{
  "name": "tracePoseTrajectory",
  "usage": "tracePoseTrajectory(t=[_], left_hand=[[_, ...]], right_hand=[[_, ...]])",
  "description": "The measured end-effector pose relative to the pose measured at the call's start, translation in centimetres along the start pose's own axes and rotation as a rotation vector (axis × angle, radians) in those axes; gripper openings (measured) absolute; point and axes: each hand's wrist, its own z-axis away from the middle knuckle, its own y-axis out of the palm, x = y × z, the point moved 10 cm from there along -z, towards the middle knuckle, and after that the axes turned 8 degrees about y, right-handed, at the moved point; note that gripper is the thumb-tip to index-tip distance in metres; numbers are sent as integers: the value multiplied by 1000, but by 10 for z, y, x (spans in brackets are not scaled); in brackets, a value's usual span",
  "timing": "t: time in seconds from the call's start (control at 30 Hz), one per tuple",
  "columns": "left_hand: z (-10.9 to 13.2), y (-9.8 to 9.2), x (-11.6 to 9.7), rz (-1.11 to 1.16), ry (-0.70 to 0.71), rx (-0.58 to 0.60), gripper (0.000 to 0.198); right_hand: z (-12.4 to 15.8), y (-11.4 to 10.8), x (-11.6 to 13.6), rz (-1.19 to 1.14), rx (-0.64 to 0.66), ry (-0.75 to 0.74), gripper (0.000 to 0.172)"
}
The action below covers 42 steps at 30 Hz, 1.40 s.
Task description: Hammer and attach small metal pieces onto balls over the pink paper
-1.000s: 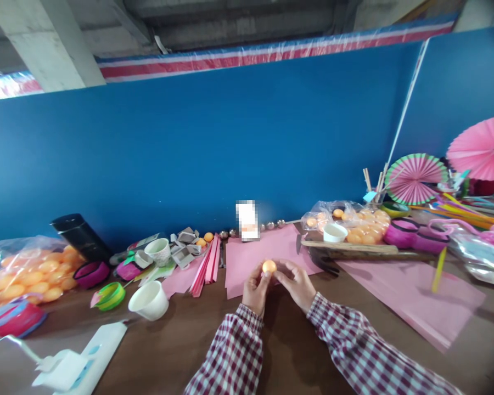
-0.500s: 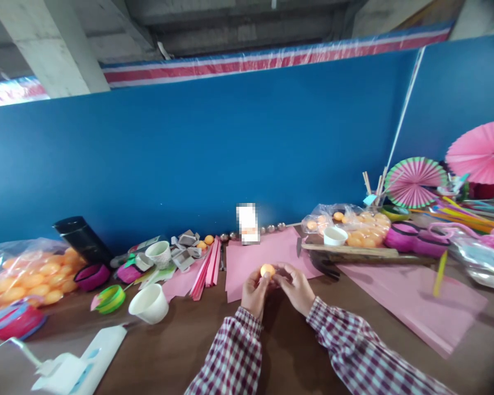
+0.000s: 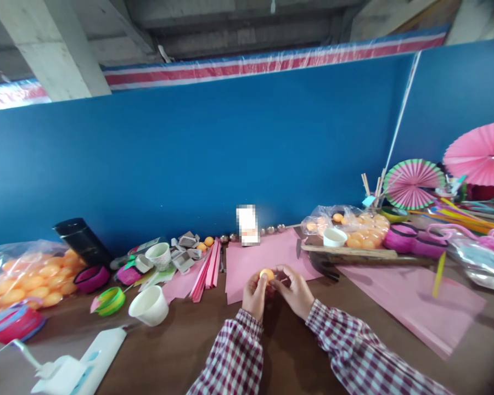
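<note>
An orange ball is held up between my two hands, over the near edge of a pink paper sheet. My left hand is closed on the ball, with the thumb on its near side. My right hand has its fingers pinched together at the ball's right side; whether something small sits between them is too small to tell. Behind the hands, a blurred white object stands at the back of the sheet, beside several shiny metal balls.
Bags of orange balls lie at left and right. A white cup, folded pink strips and a power strip are left of my hands. A hammer and pink paper are at right.
The fingers of my right hand have shifted slightly at the ball. My left hand still holds the ball in nearly the same place.
</note>
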Motion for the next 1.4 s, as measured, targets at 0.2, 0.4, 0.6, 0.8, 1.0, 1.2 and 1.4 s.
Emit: tracePoseTrajectory(t=[0.2, 0.4, 0.6, 0.8, 1.0, 1.2, 1.4], left_hand=[[1, 0, -3, -35, 39, -5, 30], [-2, -1, 2, -90, 77, 63, 32], [-2, -3, 5, -105, 60, 60, 37], [-2, -3, 6, -61, 30, 31, 39], [-4, -9, 6, -92, 63, -2, 41], [-5, -11, 13, -119, 23, 2, 41], [-6, -10, 14, -134, 18, 13, 41]], right_hand=[[3, 6, 6, 17, 38, -35, 32], [3, 9, 8, 31, 73, -51, 34], [3, 9, 8, 72, 64, -78, 31], [3, 9, 9, 85, 61, -79, 30], [2, 11, 7, 89, 72, -62, 32], [2, 10, 6, 91, 71, -57, 31], [2, 10, 6, 113, 63, -66, 29]])
